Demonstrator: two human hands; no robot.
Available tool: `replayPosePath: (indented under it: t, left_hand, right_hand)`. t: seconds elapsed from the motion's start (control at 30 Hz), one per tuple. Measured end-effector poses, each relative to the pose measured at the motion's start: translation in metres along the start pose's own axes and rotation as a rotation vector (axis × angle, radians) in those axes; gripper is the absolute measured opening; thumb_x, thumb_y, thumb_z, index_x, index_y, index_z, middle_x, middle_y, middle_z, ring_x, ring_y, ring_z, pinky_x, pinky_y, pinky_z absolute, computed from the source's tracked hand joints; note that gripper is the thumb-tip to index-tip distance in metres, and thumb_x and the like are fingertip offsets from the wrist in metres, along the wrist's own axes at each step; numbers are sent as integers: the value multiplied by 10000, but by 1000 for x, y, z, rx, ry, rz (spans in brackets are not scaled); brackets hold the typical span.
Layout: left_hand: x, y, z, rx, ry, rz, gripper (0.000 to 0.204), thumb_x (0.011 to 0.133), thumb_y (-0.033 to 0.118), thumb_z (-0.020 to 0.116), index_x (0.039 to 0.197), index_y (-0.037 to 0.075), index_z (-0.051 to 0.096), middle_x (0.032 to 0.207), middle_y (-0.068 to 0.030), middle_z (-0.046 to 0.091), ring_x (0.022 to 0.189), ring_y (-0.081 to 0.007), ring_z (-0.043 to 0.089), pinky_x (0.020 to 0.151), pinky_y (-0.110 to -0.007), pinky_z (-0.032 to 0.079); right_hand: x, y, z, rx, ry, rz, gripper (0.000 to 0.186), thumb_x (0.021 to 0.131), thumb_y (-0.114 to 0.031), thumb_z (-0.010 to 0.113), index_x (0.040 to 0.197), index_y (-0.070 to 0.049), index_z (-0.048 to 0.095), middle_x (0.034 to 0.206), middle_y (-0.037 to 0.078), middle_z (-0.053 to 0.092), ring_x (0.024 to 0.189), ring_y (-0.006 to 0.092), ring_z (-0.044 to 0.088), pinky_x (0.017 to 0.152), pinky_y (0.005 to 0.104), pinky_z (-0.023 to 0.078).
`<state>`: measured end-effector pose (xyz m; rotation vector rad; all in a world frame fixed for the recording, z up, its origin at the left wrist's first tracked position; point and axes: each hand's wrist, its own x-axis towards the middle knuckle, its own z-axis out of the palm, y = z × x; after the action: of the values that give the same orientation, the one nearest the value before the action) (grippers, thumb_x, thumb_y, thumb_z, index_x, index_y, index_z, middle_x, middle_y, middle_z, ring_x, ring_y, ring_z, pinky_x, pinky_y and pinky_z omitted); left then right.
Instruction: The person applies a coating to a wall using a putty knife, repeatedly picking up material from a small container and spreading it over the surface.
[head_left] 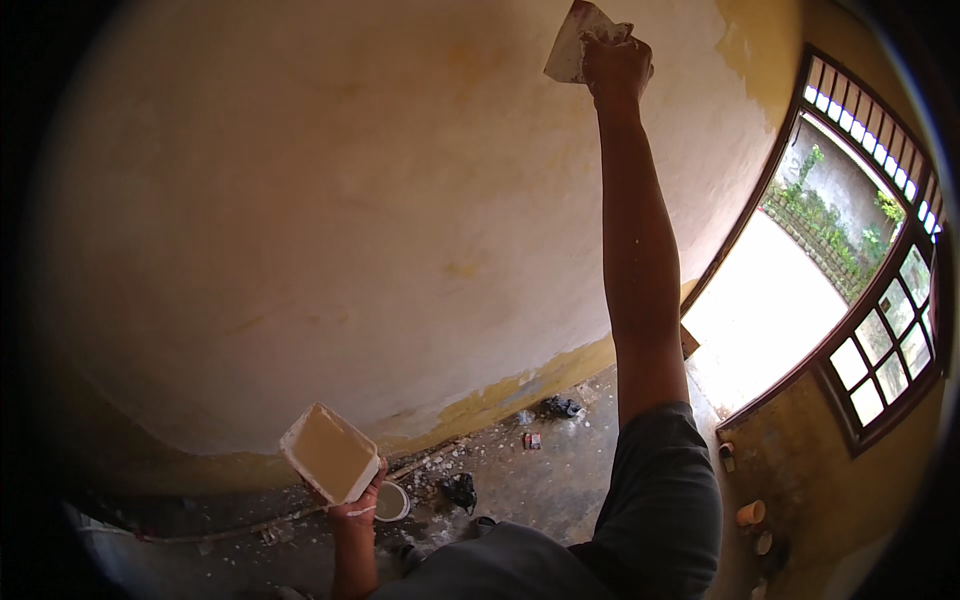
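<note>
My right hand point(617, 66) is raised high and shut on a wide putty trowel point(572, 42), whose flat blade lies against the plastered wall point(350, 200). The wall is coated pale cream, with bare yellow patches at the top right and along its base. My left hand point(352, 500) is held low near my body and grips a rectangular white tray point(330, 452) filled with cream-coloured putty, tilted slightly toward me.
A round white tub point(392, 501) stands on the dusty concrete floor point(520, 480) among plaster crumbs, a dark rag and small scraps. A brown-framed door point(880, 350) stands open at the right onto bright daylight. Small pots sit by the door's foot.
</note>
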<state>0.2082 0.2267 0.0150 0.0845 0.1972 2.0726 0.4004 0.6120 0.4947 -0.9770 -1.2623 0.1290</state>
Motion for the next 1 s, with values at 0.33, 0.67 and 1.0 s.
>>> replayPosePath:
  t: [0.33,0.67,1.0]
  left_hand:
    - [-2,10,-31,-8,17,71,746,807,638,610,1373,167,489,1339,-109,561,1202,-411,545,940,-700,445]
    - [-4,1,-7,-86,-43,35,649,896,585,528,1353,125,492,1321,-132,572,1192,-404,559,948,-670,462]
    - [21,-16,2,49,-158,-101,701,930,567,434,1405,53,398,1338,-217,515,1185,-443,558,946,-622,499]
  right_hand:
    - [-18,-55,57,-241,60,-316,373,804,-231,645,1158,-115,636,1124,153,652,1050,379,605,908,500,486]
    - [-209,11,7,-11,-933,-752,135,747,-161,690,855,-83,666,820,90,665,728,321,643,633,416,525]
    - [-390,56,-44,423,-1187,320,224,793,-108,752,925,20,624,838,128,691,761,189,662,701,328,525]
